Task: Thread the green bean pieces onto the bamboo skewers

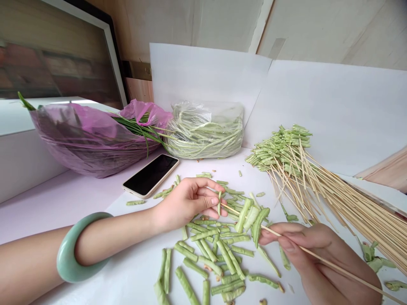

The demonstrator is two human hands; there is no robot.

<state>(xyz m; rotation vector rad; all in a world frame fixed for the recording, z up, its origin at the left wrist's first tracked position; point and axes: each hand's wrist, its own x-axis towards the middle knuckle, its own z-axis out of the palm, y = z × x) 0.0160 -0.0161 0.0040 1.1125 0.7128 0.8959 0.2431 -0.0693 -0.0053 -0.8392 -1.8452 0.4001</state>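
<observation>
My right hand [321,258] pinches a thin wooden skewer [305,250] between thumb and fingers. Three cut pieces of green bean [251,217] are threaded side by side along it. At the skewer's tip, my left hand [193,197] pinches another short bean piece [219,203], which meets the point; whether it is pierced I cannot tell. Beneath both hands, many loose cut bean pieces [229,258] lie spread on the white surface. A pale green bangle [74,254] circles my left wrist.
Filled bean skewers [280,152] are heaped at the right, sticks pointing toward me. A phone [151,174] lies left of the beans. Behind stand a clear bag of long beans [206,135] and a purple bag of greens [92,144]. White boards [327,110] line the back.
</observation>
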